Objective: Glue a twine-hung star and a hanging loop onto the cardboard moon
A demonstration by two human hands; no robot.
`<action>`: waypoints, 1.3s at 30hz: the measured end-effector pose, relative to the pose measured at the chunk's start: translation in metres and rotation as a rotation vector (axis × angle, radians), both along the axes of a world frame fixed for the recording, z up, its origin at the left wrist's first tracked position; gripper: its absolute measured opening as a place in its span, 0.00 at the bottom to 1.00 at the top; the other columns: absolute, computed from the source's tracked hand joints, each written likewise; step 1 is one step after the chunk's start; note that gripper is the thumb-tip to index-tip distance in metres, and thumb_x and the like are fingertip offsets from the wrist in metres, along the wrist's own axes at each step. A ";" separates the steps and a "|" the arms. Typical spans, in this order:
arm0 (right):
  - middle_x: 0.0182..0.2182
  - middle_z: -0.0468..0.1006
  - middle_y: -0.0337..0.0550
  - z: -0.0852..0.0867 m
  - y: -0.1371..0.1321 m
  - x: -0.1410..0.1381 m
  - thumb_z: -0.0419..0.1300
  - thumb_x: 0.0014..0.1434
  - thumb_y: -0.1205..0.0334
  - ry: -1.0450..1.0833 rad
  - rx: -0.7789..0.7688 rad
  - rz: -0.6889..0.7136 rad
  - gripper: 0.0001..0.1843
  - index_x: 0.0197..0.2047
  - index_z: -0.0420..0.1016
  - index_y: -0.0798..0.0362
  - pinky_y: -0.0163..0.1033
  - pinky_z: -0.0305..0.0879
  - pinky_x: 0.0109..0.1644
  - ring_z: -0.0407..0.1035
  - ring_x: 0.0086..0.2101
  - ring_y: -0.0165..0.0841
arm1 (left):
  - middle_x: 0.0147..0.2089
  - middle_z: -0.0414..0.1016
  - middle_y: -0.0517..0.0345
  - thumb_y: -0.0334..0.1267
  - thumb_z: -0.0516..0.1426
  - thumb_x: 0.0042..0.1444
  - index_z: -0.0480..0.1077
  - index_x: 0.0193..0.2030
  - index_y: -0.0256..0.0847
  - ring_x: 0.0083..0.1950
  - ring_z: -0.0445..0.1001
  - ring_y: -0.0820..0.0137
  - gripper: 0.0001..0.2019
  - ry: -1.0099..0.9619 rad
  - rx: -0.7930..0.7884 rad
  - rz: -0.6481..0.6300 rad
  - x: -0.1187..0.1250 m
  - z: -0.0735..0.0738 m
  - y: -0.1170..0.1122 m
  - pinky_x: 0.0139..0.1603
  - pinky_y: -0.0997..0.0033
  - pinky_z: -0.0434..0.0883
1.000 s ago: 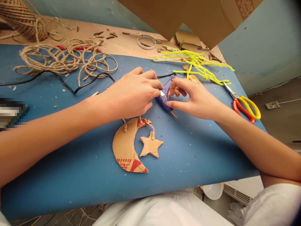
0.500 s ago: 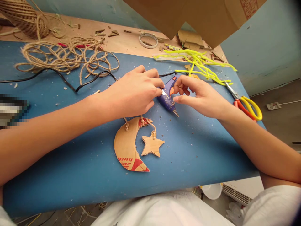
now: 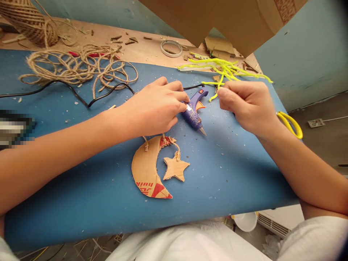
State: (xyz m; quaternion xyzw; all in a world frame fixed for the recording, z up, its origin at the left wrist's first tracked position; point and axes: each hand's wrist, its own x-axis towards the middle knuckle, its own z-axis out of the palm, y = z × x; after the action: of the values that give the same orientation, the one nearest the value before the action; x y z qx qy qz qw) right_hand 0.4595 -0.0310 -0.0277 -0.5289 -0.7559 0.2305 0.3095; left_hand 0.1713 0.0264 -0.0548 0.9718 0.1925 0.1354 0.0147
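A blue glue gun [image 3: 195, 110] lies on the blue table top [image 3: 103, 188], nozzle pointing toward me. My left hand [image 3: 154, 107] rests closed at its rear end, fingertips pinched on the glue stick there. My right hand [image 3: 248, 103] hovers to the gun's right, fingers curled together; what they hold, if anything, is hidden. Below the hands lie a cardboard crescent moon [image 3: 145, 170] and a cardboard star [image 3: 175, 167], joined by twine.
Loose jute twine [image 3: 78, 69] and a twine spool [image 3: 29, 21] lie at the back left, crossed by the gun's black cord [image 3: 81, 98]. Yellow pipe cleaners [image 3: 228, 70], a tape ring [image 3: 171, 48], cardboard scraps and yellow-handled scissors [image 3: 292, 125] sit at the back right.
My right hand let go of the glue gun, moved right and up, and curled its fingers shut. The left hand stayed at the gun's rear.
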 end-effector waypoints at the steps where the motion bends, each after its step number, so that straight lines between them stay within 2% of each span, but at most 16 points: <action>1: 0.26 0.69 0.40 -0.001 0.000 0.000 0.67 0.76 0.29 -0.022 0.001 0.019 0.34 0.30 0.68 0.46 0.48 0.61 0.37 0.58 0.29 0.36 | 0.68 0.90 0.53 0.31 0.57 0.69 0.89 0.61 0.51 0.74 0.80 0.46 0.24 0.010 0.012 0.003 0.000 0.000 0.000 0.73 0.34 0.78; 4: 0.38 0.83 0.42 -0.003 -0.001 0.000 0.70 0.74 0.39 -0.102 -0.009 0.137 0.19 0.41 0.80 0.44 0.49 0.67 0.41 0.70 0.34 0.39 | 0.68 0.90 0.53 0.30 0.56 0.70 0.89 0.58 0.49 0.72 0.81 0.48 0.21 0.042 0.072 0.007 0.001 0.001 0.000 0.68 0.39 0.81; 8: 0.44 0.86 0.44 -0.003 -0.004 -0.002 0.68 0.72 0.54 -0.218 0.003 0.275 0.06 0.43 0.85 0.43 0.50 0.69 0.45 0.75 0.41 0.42 | 0.68 0.89 0.52 0.30 0.56 0.70 0.88 0.54 0.46 0.71 0.82 0.48 0.19 0.072 0.116 0.010 0.002 0.001 -0.001 0.66 0.40 0.82; 11: 0.46 0.85 0.45 -0.005 -0.004 0.000 0.69 0.70 0.57 -0.227 0.022 0.299 0.02 0.43 0.85 0.44 0.52 0.70 0.50 0.77 0.44 0.44 | 0.68 0.89 0.52 0.30 0.55 0.70 0.88 0.53 0.45 0.71 0.82 0.48 0.19 0.078 0.122 0.017 0.002 0.001 -0.001 0.66 0.40 0.82; 14: 0.45 0.85 0.45 -0.009 -0.002 0.002 0.69 0.70 0.56 -0.234 0.013 0.302 0.03 0.43 0.83 0.44 0.55 0.70 0.54 0.77 0.45 0.45 | 0.66 0.90 0.54 0.30 0.56 0.69 0.88 0.52 0.48 0.70 0.82 0.49 0.18 0.053 0.124 0.013 0.002 -0.001 -0.001 0.65 0.41 0.82; 20: 0.44 0.82 0.46 -0.008 -0.003 0.002 0.65 0.77 0.52 -0.258 0.030 0.351 0.10 0.42 0.78 0.44 0.53 0.68 0.54 0.74 0.43 0.44 | 0.66 0.90 0.54 0.30 0.56 0.69 0.89 0.52 0.48 0.71 0.82 0.48 0.19 0.040 0.081 0.011 0.002 0.000 -0.001 0.67 0.39 0.81; 22: 0.43 0.82 0.46 -0.004 -0.004 0.002 0.62 0.81 0.46 -0.218 0.020 0.317 0.15 0.43 0.75 0.44 0.52 0.68 0.52 0.73 0.42 0.44 | 0.67 0.90 0.53 0.30 0.56 0.69 0.89 0.53 0.47 0.72 0.81 0.47 0.18 0.046 0.049 0.020 0.002 0.002 -0.001 0.69 0.38 0.81; 25: 0.39 0.80 0.45 0.001 -0.004 0.005 0.57 0.82 0.31 -0.151 0.001 0.210 0.26 0.42 0.70 0.44 0.51 0.67 0.47 0.71 0.39 0.43 | 0.68 0.89 0.51 0.30 0.57 0.68 0.89 0.53 0.45 0.74 0.81 0.45 0.18 0.056 0.012 0.037 0.003 0.003 -0.002 0.70 0.36 0.80; 27: 0.34 0.77 0.44 0.001 -0.002 0.008 0.53 0.83 0.28 -0.150 0.037 0.181 0.30 0.40 0.68 0.44 0.50 0.66 0.44 0.70 0.35 0.41 | 0.68 0.89 0.51 0.30 0.56 0.68 0.89 0.53 0.45 0.74 0.81 0.45 0.19 0.061 0.005 0.033 0.003 0.003 -0.002 0.70 0.35 0.79; 30: 0.33 0.78 0.42 -0.003 -0.001 0.011 0.60 0.83 0.39 -0.214 0.129 0.252 0.21 0.41 0.74 0.44 0.48 0.65 0.41 0.70 0.33 0.38 | 0.68 0.89 0.50 0.30 0.56 0.69 0.89 0.53 0.44 0.73 0.81 0.45 0.19 0.056 0.018 0.023 0.002 0.002 -0.001 0.70 0.36 0.80; 32: 0.38 0.83 0.42 -0.005 -0.001 0.011 0.65 0.80 0.49 -0.257 0.161 0.317 0.11 0.45 0.78 0.44 0.47 0.66 0.42 0.73 0.36 0.39 | 0.68 0.89 0.50 0.30 0.56 0.69 0.89 0.53 0.44 0.73 0.81 0.45 0.19 0.035 0.019 0.013 0.001 0.001 0.000 0.70 0.35 0.79; 34: 0.43 0.85 0.44 -0.008 -0.001 0.009 0.67 0.77 0.55 -0.291 0.171 0.362 0.05 0.46 0.81 0.45 0.47 0.67 0.44 0.76 0.40 0.40 | 0.68 0.89 0.51 0.30 0.56 0.68 0.89 0.53 0.45 0.72 0.81 0.45 0.19 0.011 0.003 0.004 0.001 -0.001 0.001 0.71 0.35 0.79; 39: 0.41 0.83 0.44 -0.012 0.001 0.007 0.64 0.79 0.59 -0.330 0.183 0.410 0.07 0.44 0.78 0.47 0.49 0.65 0.48 0.74 0.39 0.40 | 0.68 0.89 0.50 0.31 0.56 0.68 0.88 0.51 0.44 0.72 0.81 0.43 0.18 0.037 0.016 0.015 0.002 0.000 0.001 0.69 0.34 0.79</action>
State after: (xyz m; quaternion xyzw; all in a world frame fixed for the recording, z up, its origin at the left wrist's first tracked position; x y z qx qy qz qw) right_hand 0.4668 -0.0295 -0.0395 -0.3650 -0.9050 0.1298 0.1757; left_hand 0.1737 0.0270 -0.0553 0.9728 0.1988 0.1192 0.0025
